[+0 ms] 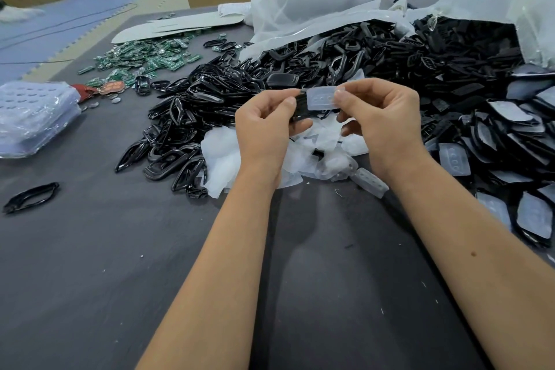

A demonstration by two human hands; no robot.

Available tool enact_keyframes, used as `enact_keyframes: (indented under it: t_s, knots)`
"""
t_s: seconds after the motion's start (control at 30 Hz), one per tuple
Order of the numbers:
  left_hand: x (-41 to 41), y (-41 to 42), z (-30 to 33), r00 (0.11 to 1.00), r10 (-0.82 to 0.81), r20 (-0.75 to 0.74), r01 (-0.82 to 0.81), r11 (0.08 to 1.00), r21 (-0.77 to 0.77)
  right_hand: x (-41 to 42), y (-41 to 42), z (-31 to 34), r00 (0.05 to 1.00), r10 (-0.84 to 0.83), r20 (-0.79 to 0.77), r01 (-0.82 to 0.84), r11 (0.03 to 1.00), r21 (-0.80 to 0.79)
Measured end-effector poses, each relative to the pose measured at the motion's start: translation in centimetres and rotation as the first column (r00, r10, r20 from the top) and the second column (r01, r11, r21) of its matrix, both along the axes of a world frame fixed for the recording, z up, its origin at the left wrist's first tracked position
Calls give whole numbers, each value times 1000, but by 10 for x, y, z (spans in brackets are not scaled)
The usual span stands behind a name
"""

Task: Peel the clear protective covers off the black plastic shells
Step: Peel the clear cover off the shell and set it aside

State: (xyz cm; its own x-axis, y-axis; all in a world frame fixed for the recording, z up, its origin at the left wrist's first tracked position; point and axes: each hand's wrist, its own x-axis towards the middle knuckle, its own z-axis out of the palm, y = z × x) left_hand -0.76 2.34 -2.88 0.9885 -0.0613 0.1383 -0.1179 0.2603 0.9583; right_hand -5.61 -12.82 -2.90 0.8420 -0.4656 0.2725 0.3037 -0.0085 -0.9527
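Head view. A black shell [301, 109] is held above the desk [90, 264], near its middle, just in front of the black heap. The left hand [264, 126] has its grip clenched round the shell's left end, thumb on top. The right hand [383, 119] pinches a clear cover [322, 98] between thumb and forefinger; the cover's left edge overlaps the shell's upper right part, and whether it is fully detached cannot be told.

Directly below the hands lies a pile of loose covers [228, 156], touching the near edge of the heap of bare shells [192, 105] on its left. To the right, shells with covers on [510, 141] are spread up to the right frame edge. Behind, a white bag [315, 0] spills black parts [420, 51] across the desk.

Green circuit boards [144, 59] are scattered at far left, beside a flat grey card [180, 27]. A stack of clear trays [33, 117] sits at the left edge. One bare shell [30, 197] lies apart, near left.

Open desk surface is seen across the whole near half, under and beside both forearms.
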Motion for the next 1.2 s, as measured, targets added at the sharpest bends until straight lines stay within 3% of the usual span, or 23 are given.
enact_keyframes:
  t_s: [0.37, 0.67, 1.2]
  knots:
    - [0, 0, 1, 999, -36, -13, 35, 998, -46, -2, -3, 3, 998, 68, -5, -67, 995, 75]
    - [-3, 0, -1, 997, -6, 71, 1, 998, 65, -2, 0, 5, 983, 183, -12, -179, 971, 158]
    - [-3, 1, -1, 988, 66, 138, -83, 990, 116, -3, 0, 1, 998, 12, -58, -17, 997, -81]
